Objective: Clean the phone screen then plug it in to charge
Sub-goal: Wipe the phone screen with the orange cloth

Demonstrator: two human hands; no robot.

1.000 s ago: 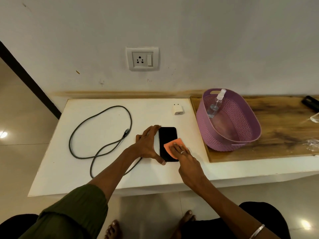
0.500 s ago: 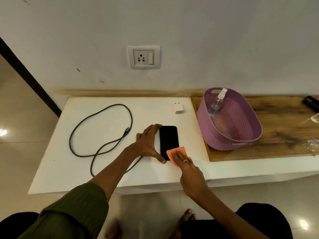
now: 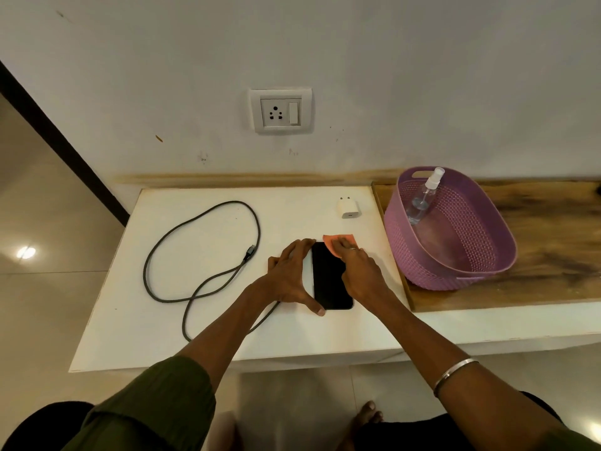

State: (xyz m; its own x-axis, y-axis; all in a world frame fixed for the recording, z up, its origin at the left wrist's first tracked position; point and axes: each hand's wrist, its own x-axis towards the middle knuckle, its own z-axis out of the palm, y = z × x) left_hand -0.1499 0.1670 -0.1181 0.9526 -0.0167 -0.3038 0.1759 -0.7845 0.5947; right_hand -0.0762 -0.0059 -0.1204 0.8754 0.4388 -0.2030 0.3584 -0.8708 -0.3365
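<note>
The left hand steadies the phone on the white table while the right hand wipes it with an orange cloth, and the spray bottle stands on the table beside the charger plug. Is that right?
Not quite. The head view shows the spray bottle leaning inside the purple basket, not on the table beside the charger plug. The rest holds: the left hand steadies the phone while the right hand wipes with the orange cloth.

The phone [image 3: 330, 278] presents a glossy black glass face. The cloth [image 3: 335, 241] is soft, matt orange fabric. The table [image 3: 201, 333] top is smooth matt white board. At right, the basket [image 3: 487, 255] is perforated purple plastic on a varnished wooden shelf [image 3: 553, 229]. The cable [image 3: 195, 255] looks braided.
</note>
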